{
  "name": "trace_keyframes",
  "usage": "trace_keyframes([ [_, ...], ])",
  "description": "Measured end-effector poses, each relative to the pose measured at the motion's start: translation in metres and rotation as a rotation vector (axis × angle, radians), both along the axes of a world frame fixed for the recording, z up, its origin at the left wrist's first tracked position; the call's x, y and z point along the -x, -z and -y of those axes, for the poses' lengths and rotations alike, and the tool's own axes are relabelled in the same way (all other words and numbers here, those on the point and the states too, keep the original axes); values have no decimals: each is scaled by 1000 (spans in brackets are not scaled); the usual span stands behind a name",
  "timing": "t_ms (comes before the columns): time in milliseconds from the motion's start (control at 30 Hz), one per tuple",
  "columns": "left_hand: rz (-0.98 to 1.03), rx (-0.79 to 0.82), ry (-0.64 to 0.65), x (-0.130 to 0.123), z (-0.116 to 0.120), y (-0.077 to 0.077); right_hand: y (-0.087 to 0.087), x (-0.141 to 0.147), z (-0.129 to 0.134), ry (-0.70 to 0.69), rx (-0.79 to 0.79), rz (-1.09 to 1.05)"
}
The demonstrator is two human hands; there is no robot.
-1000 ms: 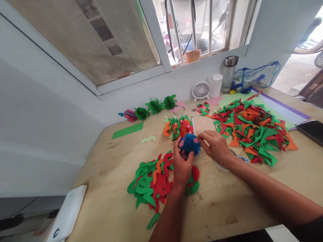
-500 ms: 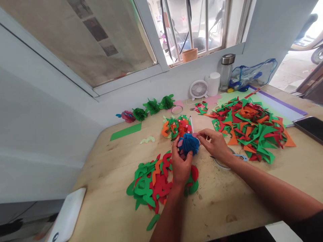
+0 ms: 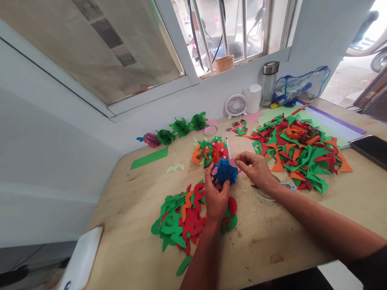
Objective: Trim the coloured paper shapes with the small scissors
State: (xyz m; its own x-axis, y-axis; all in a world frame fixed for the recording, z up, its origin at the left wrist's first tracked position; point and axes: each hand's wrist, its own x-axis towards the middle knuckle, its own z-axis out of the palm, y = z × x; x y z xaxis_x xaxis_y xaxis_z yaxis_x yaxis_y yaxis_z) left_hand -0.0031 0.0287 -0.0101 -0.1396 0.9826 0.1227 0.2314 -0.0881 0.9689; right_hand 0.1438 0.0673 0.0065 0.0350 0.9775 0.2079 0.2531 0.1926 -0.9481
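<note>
A blue folded-paper ball (image 3: 227, 170) with pink paper pieces on its side rests in the grip of my left hand (image 3: 216, 197), thumb at its near edge and fingers along its left. At the ball's upper right, my right hand (image 3: 254, 169) pinches a small pink paper piece (image 3: 233, 162) between thumb and fingertips. Beneath and left of my left wrist lies a heap of green, red and orange paper cut-outs (image 3: 178, 217). Scissors with light blue handles (image 3: 288, 186) lie by a ring, partly hidden under my right forearm.
A large pile of paper scraps (image 3: 302, 149) covers the right side, near a phone (image 3: 370, 150). Finished-looking green paper balls (image 3: 180, 127) line the wall. A small fan (image 3: 236, 106), a glass bottle (image 3: 269, 86) and a white pen (image 3: 228, 148) stand or lie farther back.
The pink piece in my right hand now shows more of its face, close against the blue ball's upper right. My left hand keeps its hold. The view has shifted slightly.
</note>
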Motion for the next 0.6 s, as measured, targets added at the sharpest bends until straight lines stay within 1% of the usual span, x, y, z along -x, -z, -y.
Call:
trace_keyframes([
  [233,-23,-13,0,0,0,-1,-3,-2,0,20,-158,151],
  [433,-49,18,-17,1,0,0,0,-3,0,-18,-86,209],
  [600,-23,16,-8,0,0,1,1,-2,0,-12,-81,235],
])
